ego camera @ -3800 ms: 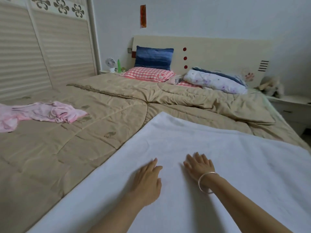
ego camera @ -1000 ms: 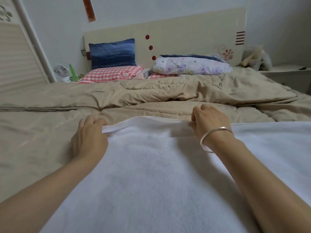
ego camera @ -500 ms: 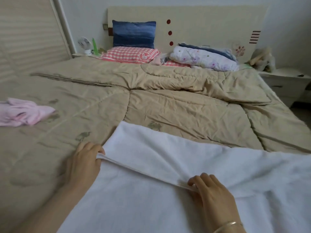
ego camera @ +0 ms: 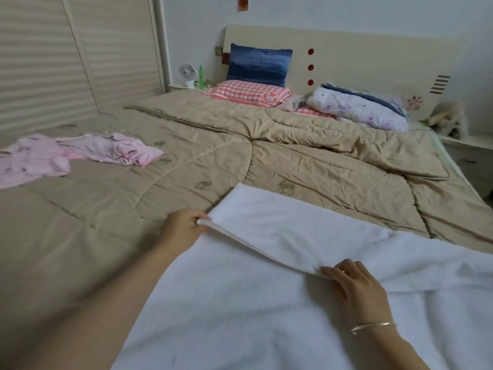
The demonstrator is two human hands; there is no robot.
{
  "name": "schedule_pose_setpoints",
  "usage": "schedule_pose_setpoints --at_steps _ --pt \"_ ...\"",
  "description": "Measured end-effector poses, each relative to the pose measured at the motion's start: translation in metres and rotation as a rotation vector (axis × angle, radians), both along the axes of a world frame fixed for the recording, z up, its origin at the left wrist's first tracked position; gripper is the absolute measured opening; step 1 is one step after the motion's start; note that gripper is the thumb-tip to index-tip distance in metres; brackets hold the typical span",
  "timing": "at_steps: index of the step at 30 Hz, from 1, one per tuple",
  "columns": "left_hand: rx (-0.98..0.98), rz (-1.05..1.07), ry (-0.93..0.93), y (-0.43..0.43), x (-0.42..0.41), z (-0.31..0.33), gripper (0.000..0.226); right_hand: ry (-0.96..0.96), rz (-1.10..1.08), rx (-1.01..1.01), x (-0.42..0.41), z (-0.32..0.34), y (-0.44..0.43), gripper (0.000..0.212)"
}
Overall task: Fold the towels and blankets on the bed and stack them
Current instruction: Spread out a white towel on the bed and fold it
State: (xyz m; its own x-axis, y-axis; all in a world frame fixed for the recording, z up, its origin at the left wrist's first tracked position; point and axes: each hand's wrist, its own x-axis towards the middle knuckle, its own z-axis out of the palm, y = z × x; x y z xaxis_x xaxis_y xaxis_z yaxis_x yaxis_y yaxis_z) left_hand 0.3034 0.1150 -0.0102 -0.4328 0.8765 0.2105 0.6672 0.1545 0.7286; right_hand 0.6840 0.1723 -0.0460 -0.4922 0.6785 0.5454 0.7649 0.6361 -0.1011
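Your left hand pinches the folded edge of the white towel, which lies on the tan quilt; your right hand, with a bracelet at the wrist, grips the same edge further along the towel; a pink cloth lies crumpled on the quilt, well apart from the towel, beyond your left hand.

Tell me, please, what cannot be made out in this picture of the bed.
Head view:
white towel: the bottom and right edges cut it off.
pink cloth: the left edge cuts it off.
heap on the nightstand: too blurred to name.
red strip on the wall: the top edge cuts it off.
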Motion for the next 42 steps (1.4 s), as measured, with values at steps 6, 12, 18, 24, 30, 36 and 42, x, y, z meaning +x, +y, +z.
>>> schedule_pose_setpoints --at_steps 6,12,18,24,30,36,42 --pt "-0.028 -0.067 -0.242 -0.024 -0.026 0.024 0.010 0.026 0.043 0.078 -0.006 0.022 -0.033 0.029" --pt "-0.116 -0.091 -0.218 -0.074 -0.028 0.004 0.007 0.085 -0.006 0.033 -0.003 0.004 -0.065 0.036" --pt "-0.066 -0.054 -0.082 -0.086 -0.022 -0.019 0.016 -0.060 0.032 -0.044 0.003 -0.007 -0.081 0.035" --pt "-0.140 -0.068 0.150 -0.109 -0.002 -0.036 0.040 -0.202 0.179 -0.134 0.007 0.000 -0.114 0.050" --pt "0.177 -0.068 0.176 -0.197 0.087 -0.027 0.034 -0.103 0.280 -0.188 0.015 0.008 -0.200 0.047" --pt "0.097 -0.630 0.311 -0.259 0.181 -0.034 0.037 -0.166 0.168 -0.320 0.061 0.020 -0.258 0.058" --pt "0.077 -0.674 0.513 -0.265 0.186 -0.041 0.041 -0.241 0.036 -0.329 0.118 0.023 -0.286 0.093"
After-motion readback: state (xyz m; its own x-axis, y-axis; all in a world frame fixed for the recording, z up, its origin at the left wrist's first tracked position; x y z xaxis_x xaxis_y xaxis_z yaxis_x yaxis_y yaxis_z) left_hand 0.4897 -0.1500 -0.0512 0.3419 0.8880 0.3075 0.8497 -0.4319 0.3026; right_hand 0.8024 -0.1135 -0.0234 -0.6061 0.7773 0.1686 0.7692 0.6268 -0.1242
